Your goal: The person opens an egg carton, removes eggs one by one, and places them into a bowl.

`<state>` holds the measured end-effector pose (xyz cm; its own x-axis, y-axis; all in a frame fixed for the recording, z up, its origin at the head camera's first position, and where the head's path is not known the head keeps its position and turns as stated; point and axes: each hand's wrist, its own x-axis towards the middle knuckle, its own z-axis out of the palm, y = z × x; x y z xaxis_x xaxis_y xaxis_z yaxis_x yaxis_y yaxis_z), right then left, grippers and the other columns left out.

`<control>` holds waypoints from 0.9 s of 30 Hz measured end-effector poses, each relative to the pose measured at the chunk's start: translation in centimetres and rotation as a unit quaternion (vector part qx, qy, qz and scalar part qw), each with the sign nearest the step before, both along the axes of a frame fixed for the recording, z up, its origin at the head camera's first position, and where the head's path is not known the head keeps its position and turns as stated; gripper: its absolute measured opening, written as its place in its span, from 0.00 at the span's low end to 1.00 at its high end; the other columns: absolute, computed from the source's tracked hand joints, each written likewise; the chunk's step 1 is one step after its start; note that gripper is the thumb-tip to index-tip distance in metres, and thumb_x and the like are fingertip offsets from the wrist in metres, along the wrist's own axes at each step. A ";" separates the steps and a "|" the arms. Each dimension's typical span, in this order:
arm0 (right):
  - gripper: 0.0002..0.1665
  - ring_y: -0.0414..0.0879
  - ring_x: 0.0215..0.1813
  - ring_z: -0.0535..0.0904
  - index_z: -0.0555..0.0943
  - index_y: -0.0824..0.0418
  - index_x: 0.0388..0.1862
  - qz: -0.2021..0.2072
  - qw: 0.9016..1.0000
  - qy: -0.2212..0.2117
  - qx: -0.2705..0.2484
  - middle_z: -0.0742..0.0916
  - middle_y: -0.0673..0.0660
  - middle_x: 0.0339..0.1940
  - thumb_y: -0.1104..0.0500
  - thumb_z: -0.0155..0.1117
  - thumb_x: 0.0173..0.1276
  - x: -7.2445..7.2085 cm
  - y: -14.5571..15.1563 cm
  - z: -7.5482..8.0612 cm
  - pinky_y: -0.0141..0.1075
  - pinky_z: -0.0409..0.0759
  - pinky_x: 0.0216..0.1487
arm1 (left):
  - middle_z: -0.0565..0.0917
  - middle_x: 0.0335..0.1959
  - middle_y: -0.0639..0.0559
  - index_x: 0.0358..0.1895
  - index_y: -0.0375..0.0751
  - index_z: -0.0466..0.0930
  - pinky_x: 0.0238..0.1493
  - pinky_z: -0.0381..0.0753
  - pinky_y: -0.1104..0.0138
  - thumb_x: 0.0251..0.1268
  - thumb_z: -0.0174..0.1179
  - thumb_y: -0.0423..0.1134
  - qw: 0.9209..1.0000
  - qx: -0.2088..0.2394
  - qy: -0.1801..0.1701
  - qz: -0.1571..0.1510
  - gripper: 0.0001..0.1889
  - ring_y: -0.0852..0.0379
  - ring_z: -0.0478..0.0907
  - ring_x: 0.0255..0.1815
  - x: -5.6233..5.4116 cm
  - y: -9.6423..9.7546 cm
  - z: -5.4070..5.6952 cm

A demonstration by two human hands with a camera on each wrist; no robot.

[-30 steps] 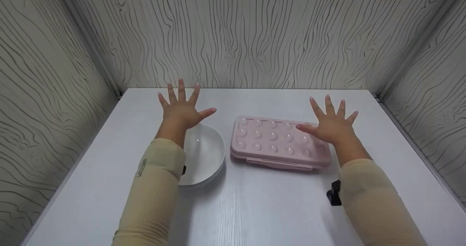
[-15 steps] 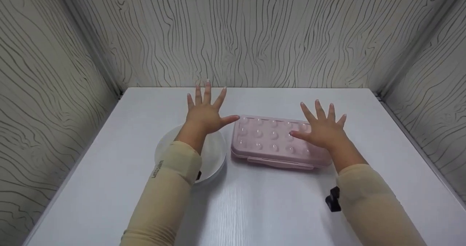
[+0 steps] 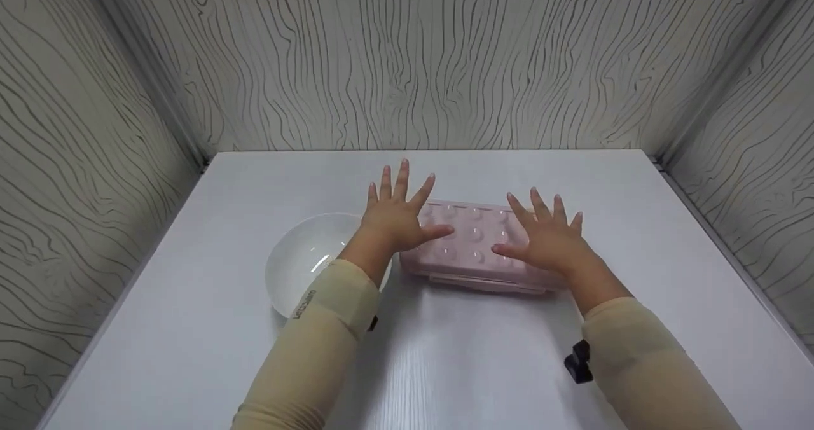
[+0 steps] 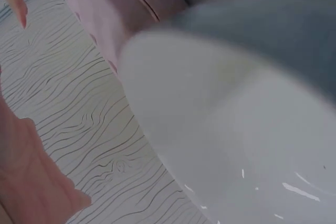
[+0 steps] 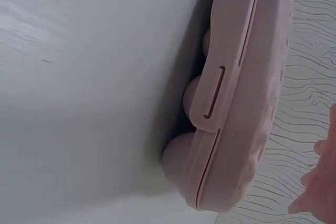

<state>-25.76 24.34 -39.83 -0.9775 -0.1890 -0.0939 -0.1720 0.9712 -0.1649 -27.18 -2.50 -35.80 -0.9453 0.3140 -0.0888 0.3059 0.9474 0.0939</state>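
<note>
A pink plastic egg box (image 3: 474,236) lies on the table, its lid shut and covered in rounded bumps. Its front latch strip (image 5: 210,98) shows in the right wrist view. To its left stands a white bowl (image 3: 302,261) with nothing seen inside, partly hidden by the left forearm. My left hand (image 3: 394,221) hovers over the left end of the egg box, fingers spread and thumb pointing right. Above the right part of the box, my right hand (image 3: 548,239) is spread too, thumb toward the left. Neither hand holds anything. Whether either touches the lid I cannot tell.
The white table (image 3: 445,353) reaches to a wood-grain patterned back wall (image 3: 407,61). Similar walls stand at the left and right. A black camera mount (image 3: 578,361) sticks out at the right wrist.
My left hand has moved right, from over the bowl to over the egg box. The right hand has shifted slightly left and nearer to me. Both stay spread; box and bowl stay put.
</note>
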 end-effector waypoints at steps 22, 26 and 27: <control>0.63 0.71 0.69 0.38 0.42 0.47 0.74 0.034 0.999 -0.033 -0.007 0.46 0.64 0.73 0.16 0.41 0.45 2.3 0.3 -4.0 0.71 0.33 0.57 | 0.29 0.73 0.46 0.71 0.67 0.34 0.68 0.46 0.52 0.45 0.49 0.76 0.997 -0.013 -0.068 -0.040 0.51 0.38 0.29 0.71 2.6 4.3 -4.3; 0.63 0.70 0.70 0.36 0.47 0.45 0.73 0.041 0.999 -0.018 -0.012 0.47 0.63 0.74 0.18 0.51 0.42 2.6 0.2 -4.6 0.70 0.31 0.59 | 0.30 0.73 0.48 0.71 0.67 0.36 0.68 0.46 0.52 0.44 0.53 0.73 0.997 -0.005 -0.078 -0.028 0.51 0.40 0.29 0.72 3.0 4.6 -5.3; 0.63 0.69 0.70 0.36 0.47 0.45 0.73 0.042 0.999 -0.014 -0.013 0.47 0.63 0.74 0.20 0.54 0.42 2.7 0.2 -4.8 0.69 0.31 0.59 | 0.31 0.73 0.48 0.71 0.68 0.36 0.68 0.47 0.52 0.44 0.54 0.73 0.997 -0.004 -0.078 -0.025 0.51 0.40 0.29 0.72 3.1 4.7 -5.6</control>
<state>-23.05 24.55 -44.59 -0.9551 -0.2728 -0.1158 -0.2473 0.9489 -0.1961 -24.09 2.20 -41.42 -0.9030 0.3588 -0.2362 0.3348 0.9324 0.1366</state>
